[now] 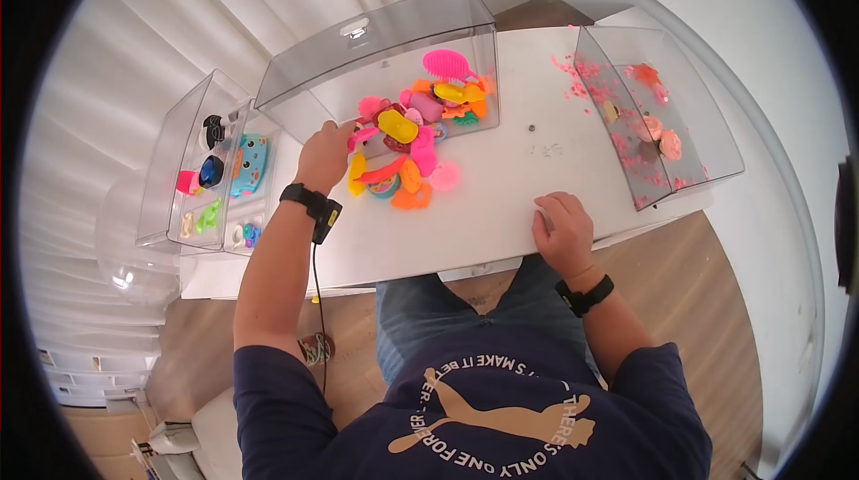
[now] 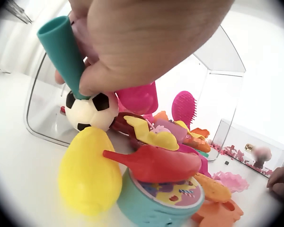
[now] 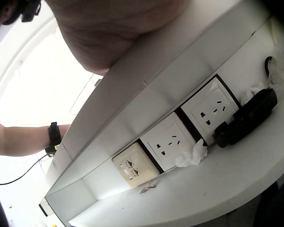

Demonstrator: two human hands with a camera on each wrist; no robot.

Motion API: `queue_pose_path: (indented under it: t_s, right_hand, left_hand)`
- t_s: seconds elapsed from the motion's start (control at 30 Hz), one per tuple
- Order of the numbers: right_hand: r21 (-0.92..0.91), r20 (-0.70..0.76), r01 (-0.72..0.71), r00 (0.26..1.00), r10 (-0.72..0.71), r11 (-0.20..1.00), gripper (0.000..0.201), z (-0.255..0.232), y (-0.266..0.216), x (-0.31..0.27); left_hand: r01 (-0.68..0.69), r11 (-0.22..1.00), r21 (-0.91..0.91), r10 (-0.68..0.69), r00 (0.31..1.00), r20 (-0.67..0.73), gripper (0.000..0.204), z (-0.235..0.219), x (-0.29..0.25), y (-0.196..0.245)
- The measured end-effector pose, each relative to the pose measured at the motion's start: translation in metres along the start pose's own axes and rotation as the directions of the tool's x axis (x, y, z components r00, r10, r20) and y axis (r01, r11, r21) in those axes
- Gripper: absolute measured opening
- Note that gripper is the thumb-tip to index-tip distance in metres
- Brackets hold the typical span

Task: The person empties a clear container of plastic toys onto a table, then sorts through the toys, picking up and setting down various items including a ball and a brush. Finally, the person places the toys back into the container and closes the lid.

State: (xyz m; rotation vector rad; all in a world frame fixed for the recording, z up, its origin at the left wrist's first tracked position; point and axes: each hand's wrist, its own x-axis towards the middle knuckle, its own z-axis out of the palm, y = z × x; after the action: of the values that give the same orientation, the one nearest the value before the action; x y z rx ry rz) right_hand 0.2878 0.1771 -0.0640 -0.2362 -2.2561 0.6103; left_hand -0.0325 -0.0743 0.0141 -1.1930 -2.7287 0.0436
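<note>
Fingers of the left hand [image 2: 146,40] pinch the teal tube [image 2: 60,54], its long axis slanting down to the soccer ball [image 2: 85,114], contact unclear, while the right hand [image 1: 566,235] lies loose, well apart, by the desk's [image 1: 501,212] edge.

A white table [image 1: 501,198] holds clear boxes [image 1: 394,46], a pile of bright toys [image 1: 397,127], little pink bits [image 1: 565,68] and one dark speck [image 1: 531,128].

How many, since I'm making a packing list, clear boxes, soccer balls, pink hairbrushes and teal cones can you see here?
Clear boxes: 3
Soccer balls: 1
Pink hairbrushes: 1
Teal cones: 1
Total: 6
</note>
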Motion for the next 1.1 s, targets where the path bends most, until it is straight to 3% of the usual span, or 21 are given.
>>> queue_pose_path:
  t_s: [0.2,0.3,0.5,0.67,0.9,1.1]
  right_hand:
    - [0.002,0.009,-0.014,1.0,0.014,1.0,0.021,0.0,0.0,-0.001]
    - [-0.003,0.006,-0.01,1.0,0.01,1.0,0.02,0.001,0.0,-0.001]
    - [0.001,0.004,-0.014,1.0,0.014,1.0,0.02,0.001,-0.001,-0.001]
    - [0.001,0.009,-0.015,1.0,0.015,1.0,0.02,0.001,-0.001,-0.001]
    - [-0.009,0.008,-0.013,1.0,0.013,1.0,0.02,0.002,-0.001,-0.001]
    - [-0.015,0.014,-0.015,1.0,0.015,1.0,0.021,0.001,-0.002,-0.002]
  left_hand:
    - [-0.031,0.966,-0.258,0.0,0.993,-0.119,0.041,0.01,-0.034,-0.007]
    - [0.009,0.945,-0.328,-0.057,0.989,-0.137,0.043,0.011,-0.049,-0.003]
    - [-0.043,0.906,-0.421,-0.04,0.981,-0.188,0.044,0.02,-0.068,-0.011]
    - [0.154,0.785,-0.6,-0.192,0.981,0.0,0.049,0.021,-0.076,-0.025]
    - [0.386,0.583,-0.715,-0.368,0.91,0.191,0.05,0.024,-0.077,-0.043]
    - [0.33,0.661,-0.674,-0.379,0.922,0.08,0.046,0.05,-0.083,-0.071]
